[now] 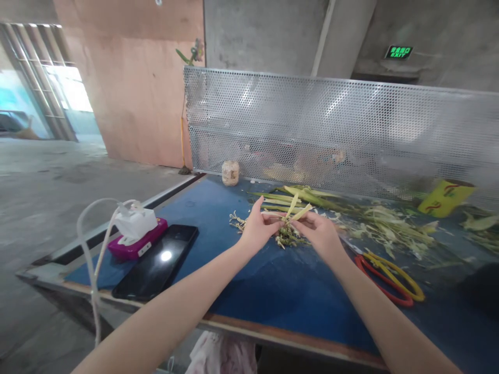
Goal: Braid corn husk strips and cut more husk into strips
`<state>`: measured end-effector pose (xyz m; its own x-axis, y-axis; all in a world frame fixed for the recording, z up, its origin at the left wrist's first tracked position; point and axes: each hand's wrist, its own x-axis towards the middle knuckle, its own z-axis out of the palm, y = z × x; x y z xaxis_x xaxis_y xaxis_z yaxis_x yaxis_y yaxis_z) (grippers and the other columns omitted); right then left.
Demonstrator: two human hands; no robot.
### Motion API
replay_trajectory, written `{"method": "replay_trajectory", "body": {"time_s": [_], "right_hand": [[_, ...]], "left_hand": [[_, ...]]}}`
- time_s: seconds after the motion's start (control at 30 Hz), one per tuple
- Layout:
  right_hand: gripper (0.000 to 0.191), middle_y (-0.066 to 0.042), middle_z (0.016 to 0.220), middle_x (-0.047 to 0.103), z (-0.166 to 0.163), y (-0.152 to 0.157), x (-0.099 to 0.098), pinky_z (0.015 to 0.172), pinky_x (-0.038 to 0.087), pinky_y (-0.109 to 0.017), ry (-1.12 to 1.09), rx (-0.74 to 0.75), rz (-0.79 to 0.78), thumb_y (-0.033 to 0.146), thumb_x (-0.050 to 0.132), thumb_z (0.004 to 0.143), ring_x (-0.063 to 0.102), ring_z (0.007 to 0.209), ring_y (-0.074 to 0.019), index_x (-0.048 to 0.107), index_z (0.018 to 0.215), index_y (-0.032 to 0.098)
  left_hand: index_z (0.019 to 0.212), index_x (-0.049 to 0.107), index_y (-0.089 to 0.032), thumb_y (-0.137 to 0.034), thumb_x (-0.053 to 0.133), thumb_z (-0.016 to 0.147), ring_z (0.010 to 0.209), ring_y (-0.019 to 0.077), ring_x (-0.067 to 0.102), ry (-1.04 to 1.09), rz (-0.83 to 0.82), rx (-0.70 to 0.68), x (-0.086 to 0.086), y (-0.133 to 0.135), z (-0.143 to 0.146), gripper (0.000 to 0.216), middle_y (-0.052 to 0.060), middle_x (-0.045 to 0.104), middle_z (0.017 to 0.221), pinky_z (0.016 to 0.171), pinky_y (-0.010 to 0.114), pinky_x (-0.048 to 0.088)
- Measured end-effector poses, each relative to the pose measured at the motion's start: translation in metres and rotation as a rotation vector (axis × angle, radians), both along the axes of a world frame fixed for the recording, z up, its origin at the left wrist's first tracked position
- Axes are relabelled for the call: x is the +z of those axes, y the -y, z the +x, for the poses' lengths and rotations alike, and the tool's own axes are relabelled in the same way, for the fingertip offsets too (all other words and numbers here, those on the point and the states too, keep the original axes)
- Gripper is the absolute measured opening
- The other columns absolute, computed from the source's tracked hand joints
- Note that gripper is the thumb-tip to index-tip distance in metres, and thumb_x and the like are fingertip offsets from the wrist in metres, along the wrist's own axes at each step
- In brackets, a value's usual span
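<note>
Both of my hands meet over the middle of the blue table (273, 291). My left hand (257, 228) pinches pale green leaf strips (293, 210) from the left. My right hand (320, 232) pinches the same crossed strips from the right. The strips stick up between the fingers, a little above a small heap of green scraps (287, 238) on the table. A bundle of long green leaves (300, 196) lies just behind the hands.
A black phone (158, 262), a pink box with a white tissue (136, 236) and a white cable lie at left. Red and yellow rings (388, 272) lie at right, leaf trimmings (390, 226) and a yellow cup (444, 197) behind them. A perforated metal screen (343, 130) backs the table.
</note>
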<state>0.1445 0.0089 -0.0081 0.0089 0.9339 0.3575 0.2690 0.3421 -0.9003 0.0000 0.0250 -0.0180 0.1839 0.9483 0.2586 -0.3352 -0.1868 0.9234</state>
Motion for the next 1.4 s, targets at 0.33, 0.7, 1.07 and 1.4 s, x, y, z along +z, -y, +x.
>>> {"method": "replay_trajectory", "body": {"time_s": [0.33, 0.7, 1.07, 1.4], "right_hand": [[0.032, -0.005, 0.074, 0.067, 0.0, -0.001, -0.005, 0.059, 0.045, -0.028, -0.157, 0.106, -0.099, 0.04, 0.068, 0.061, 0.06, 0.067, -0.0181, 0.061, 0.08, 0.016], [0.043, -0.013, 0.115, 0.048, 0.005, -0.001, -0.008, 0.075, 0.045, -0.039, 0.347, -0.256, 0.541, 0.033, 0.064, 0.069, 0.049, 0.1, -0.0249, 0.048, 0.107, 0.022], [0.014, -0.007, 0.096, 0.058, 0.013, 0.006, 0.0, 0.081, 0.034, -0.036, 0.826, -0.312, 0.858, 0.023, 0.051, 0.081, 0.05, 0.093, -0.0218, 0.056, 0.094, 0.02], [0.02, -0.005, 0.094, 0.063, 0.023, 0.004, 0.008, 0.083, 0.038, -0.036, 0.971, 0.08, 0.879, 0.017, 0.045, 0.086, 0.05, 0.09, -0.0186, 0.058, 0.1, 0.02]], "left_hand": [[0.135, 0.018, -0.015, -0.009, 0.068, 0.062, 0.076, 0.0143, 0.063, 0.034, 0.059, -0.013, -0.001, 0.004, 0.002, 0.088, 0.003, 0.069, 0.078, 0.063, 0.022, 0.046], [0.134, 0.015, -0.011, -0.001, 0.069, 0.057, 0.057, 0.0117, 0.059, 0.147, -0.072, -0.026, 0.001, 0.0, 0.0, 0.095, 0.006, 0.07, 0.076, 0.047, 0.021, 0.04], [0.127, 0.023, -0.009, 0.005, 0.066, 0.057, 0.046, 0.0083, 0.054, 0.192, -0.187, -0.016, 0.005, 0.004, 0.0, 0.083, 0.004, 0.067, 0.069, 0.044, 0.02, 0.04], [0.105, 0.038, -0.013, 0.005, 0.068, 0.055, 0.049, 0.0098, 0.057, 0.267, -0.25, -0.06, 0.004, 0.001, 0.0, 0.061, 0.006, 0.068, 0.071, 0.041, 0.018, 0.04]]}}
